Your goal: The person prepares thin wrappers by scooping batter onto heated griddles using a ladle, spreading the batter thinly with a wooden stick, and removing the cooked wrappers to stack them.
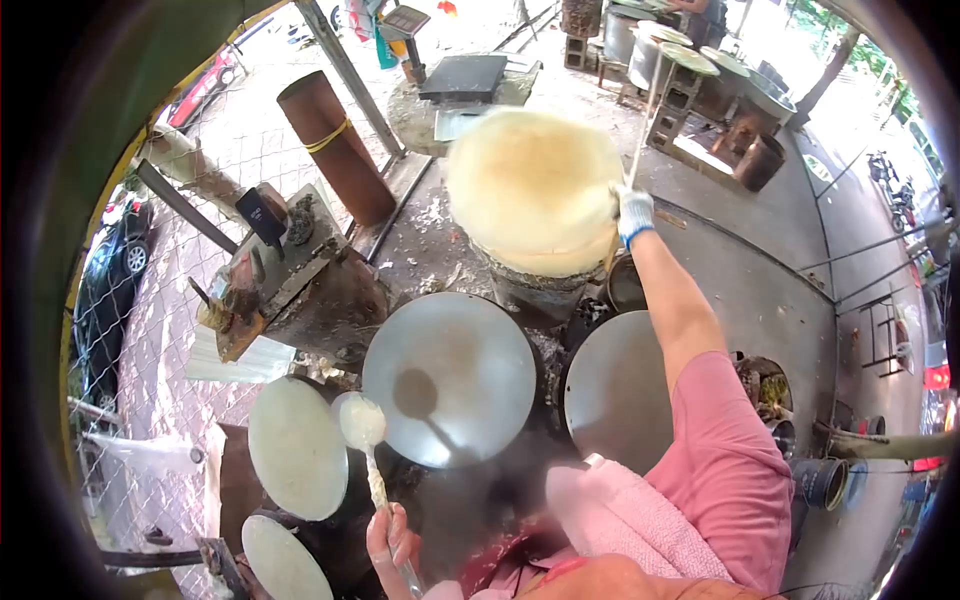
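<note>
My left hand (395,540) is closed around the handle of a ladle (362,425). The ladle's bowl is pale, perhaps coated with batter, and sits beside the left rim of a wide round griddle pan (470,370). My right hand (635,212) wears a white glove with a blue cuff and reaches far forward. It is closed on a long thin stick (652,110) that points up and away. Touching or close to that glove is a large, thin pale-brown crepe (535,175), blurred by motion, over a pale round stack (545,255).
A second griddle pan (620,390) lies partly under my right arm. Pale round lids or discs (298,448) stand at lower left. A rusty pipe (335,150) and a metal box stove (300,280) are by the wire fence. Pots (655,55) on blocks stand at the back.
</note>
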`<state>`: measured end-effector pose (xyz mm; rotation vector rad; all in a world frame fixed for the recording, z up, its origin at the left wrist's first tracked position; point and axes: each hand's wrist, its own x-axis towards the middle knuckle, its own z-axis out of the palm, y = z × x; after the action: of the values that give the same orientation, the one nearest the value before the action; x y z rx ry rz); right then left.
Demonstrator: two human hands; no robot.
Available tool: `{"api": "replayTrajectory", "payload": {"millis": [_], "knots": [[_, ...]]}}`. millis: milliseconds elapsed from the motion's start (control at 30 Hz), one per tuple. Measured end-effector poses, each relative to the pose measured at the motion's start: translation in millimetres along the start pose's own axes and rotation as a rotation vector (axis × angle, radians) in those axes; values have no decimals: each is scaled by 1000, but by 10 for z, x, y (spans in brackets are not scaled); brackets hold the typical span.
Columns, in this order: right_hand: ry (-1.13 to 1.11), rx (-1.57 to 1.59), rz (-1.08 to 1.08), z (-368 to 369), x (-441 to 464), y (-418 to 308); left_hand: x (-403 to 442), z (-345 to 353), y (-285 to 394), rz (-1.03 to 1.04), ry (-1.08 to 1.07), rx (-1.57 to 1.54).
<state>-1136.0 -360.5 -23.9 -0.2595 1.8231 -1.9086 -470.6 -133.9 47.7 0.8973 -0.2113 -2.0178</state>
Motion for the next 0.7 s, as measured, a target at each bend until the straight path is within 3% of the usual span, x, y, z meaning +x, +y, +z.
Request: {"api": "replayTrajectory", "payload": {"millis": [67,100,167,300,367,467,567,633,700], "knots": [[145,-337,-223,-251,306,763,-64,88,-72,16,-3,15],[124,-400,-150,-341,591,1207,-36,96,-82,12,-4,6],[147,-350,-97,-344,491,1324,-70,160,-147,2,-10,-8],[58,-456,-305,-299,191,822,-54,380,-273,-17,-72,61],[-3,-641,-280,-395,270,887,15,443,-316,-45,-55,68],[238,-852,-425,-442,-72,658,142,575,-404,-109,-94,164],[-23,-719,-372,-685,-870,127,323,824,-551,-167,-97,382],[-217,-541,-453,-874,-1705,-108,469,1008,-739,-225,-68,415],[-550,-442,-510,-1140,-2451,-175,741,926,-980,-273,-99,405]]}}
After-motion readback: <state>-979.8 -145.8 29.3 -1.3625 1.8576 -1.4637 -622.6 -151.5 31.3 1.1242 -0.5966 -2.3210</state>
